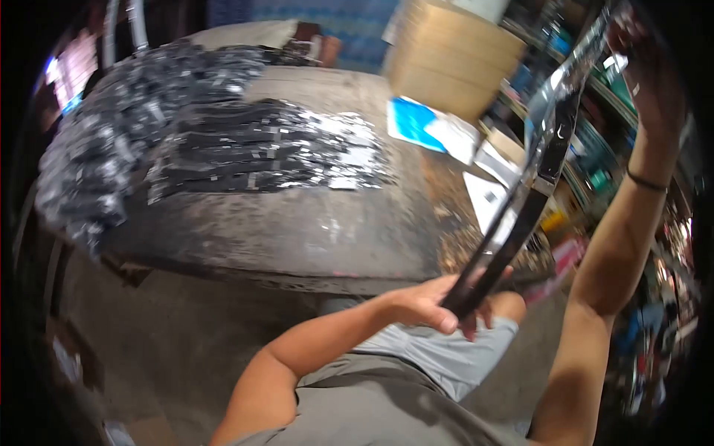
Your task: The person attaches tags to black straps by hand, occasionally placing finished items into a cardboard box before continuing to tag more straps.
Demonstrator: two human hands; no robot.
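Note:
A long black belt [532, 204] in a clear plastic sleeve [584, 63] slants up across the right side of the view. My left hand [442, 305] is closed round its lower end, just off the table's front edge. High at the upper right, my right hand [651, 82] is closed at the top of the sleeve; its fingers are dark and somewhat blurred. Several similar black belts in clear sleeves [260, 149] lie side by side on the worn table [320, 230]. Left of them is a large heap of wrapped belts [111, 149].
A cardboard box [454, 56] stands at the table's back right. Near it lie a blue and white packet [415, 124] and white papers [483, 201]. Cluttered shelves [595, 149] run along the right, close to my right arm. My knee is under the table's front edge.

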